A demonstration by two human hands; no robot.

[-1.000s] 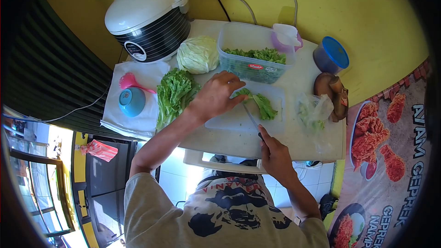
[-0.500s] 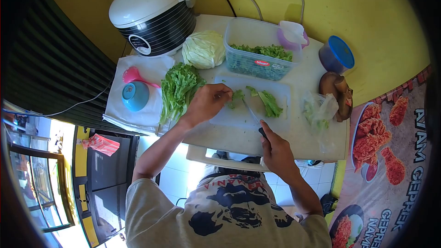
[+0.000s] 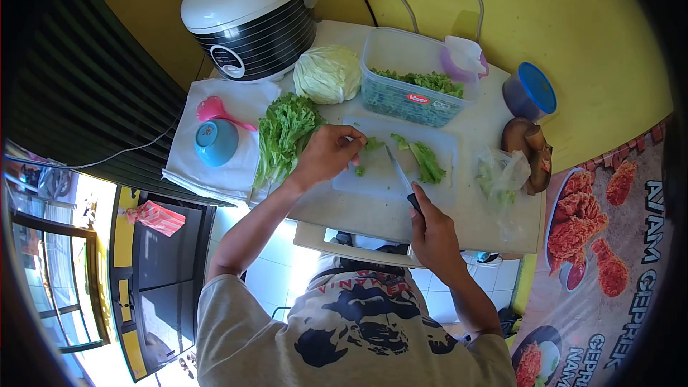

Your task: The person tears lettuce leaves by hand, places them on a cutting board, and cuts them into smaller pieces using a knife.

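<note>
My right hand [image 3: 434, 233] is wrapped round the black handle of a knife [image 3: 399, 170], its blade pointing away from me over the white cutting board [image 3: 365, 185]. On the board's left side, my left hand [image 3: 331, 152] has its fingers pinched at a small piece of lettuce [image 3: 374, 143]. A tiny green scrap [image 3: 360, 170] lies just below those fingers. Right of the blade rests a larger lettuce leaf [image 3: 428, 161], touched by neither hand. Beside my left wrist is a bunch of leafy lettuce [image 3: 283, 132].
Behind the board stand a clear container [image 3: 412, 111] of lettuce and a cabbage [image 3: 327, 75]. A rice cooker [image 3: 261, 46] is at back left, near a blue bowl [image 3: 216, 142] and pink ladle [image 3: 215, 109]. Rightward are a plastic bag [image 3: 502, 175] and blue-lidded tub [image 3: 529, 92].
The view has shifted slightly. The knife blade has turned more upright and moved a little away from the lettuce piece at my left fingers. A small scrap now shows below that hand.
</note>
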